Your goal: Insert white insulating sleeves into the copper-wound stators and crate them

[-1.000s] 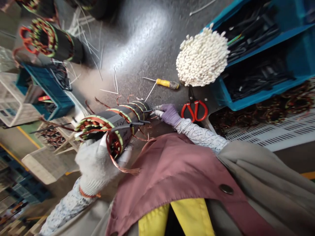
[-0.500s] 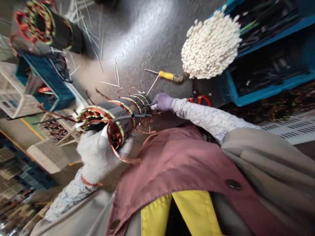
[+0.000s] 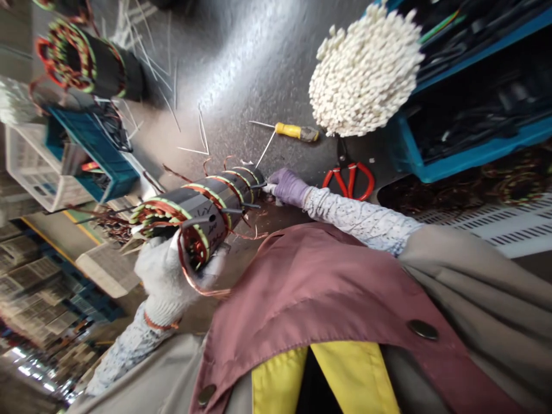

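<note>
Motor stators with copper windings and pale green edging lie end to end in a row on the bench. My left hand, in a white knit glove, is wrapped round the nearest stator, which is tilted and has handwriting on its dark side. Its copper leads hang over the glove. Black sleeves stick out from the row. My right hand, in a purple glove with pale fingertips, is closed at the row's far end, beside a black sleeve. What its fingers pinch is hidden.
Beyond the row lie a yellow-handled screwdriver and thin white strips. Red-handled pliers are beside my right forearm. A bundle of white tubes stands near blue bins of black sleeves. More stators stand at far left.
The nearest stator and my left hand have shifted slightly left. The sleeves on the row point a little differently. More of the red pliers shows as the view has moved.
</note>
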A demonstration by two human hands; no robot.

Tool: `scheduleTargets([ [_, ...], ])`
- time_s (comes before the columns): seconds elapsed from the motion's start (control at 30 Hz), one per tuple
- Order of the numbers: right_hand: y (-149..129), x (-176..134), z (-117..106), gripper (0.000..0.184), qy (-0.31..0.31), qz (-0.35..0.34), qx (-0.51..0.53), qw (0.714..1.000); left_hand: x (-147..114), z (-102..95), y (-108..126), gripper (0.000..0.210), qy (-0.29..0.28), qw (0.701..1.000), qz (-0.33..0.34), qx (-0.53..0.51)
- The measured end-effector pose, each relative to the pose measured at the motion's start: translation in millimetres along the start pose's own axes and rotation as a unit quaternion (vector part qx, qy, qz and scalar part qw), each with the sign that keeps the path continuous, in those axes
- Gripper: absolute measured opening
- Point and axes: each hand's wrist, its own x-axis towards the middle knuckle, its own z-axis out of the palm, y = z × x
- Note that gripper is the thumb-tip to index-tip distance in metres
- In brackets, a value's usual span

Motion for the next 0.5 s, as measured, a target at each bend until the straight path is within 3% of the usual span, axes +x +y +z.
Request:
scheduleTargets([
  [0.1, -2, 4, 4, 0.021, -0.040, 0.008, 0.052, 0.998, -4, 0.0, -2, 0.031, -0.014, 0.999, -0.049, 0.016],
  [0.2, -6, 9, 6, 0.025, -0.021, -0.012, -0.012, 1.000, -8, -2.3, -2, 0.035, -0.006, 0.995, -0.096, 0.026],
  [0.3, 1, 22, 5, 0.031, -0.023, -0.059, -0.025, 0.998, -7, -6.0, 1, 0.037, -0.034, 0.985, -0.169, -0.011],
  [0.43, 20, 44, 9, 0.037, 0.091, -0.116, 0.065, 0.987, 2, -9.0, 8, 0.043, -0.069, 0.962, -0.241, -0.109],
  [0.5, 26, 48, 13, 0.035, 0.095, -0.156, 0.085, 0.980, 3, -13.3, 11, 0.047, -0.079, 0.954, -0.256, -0.136],
])
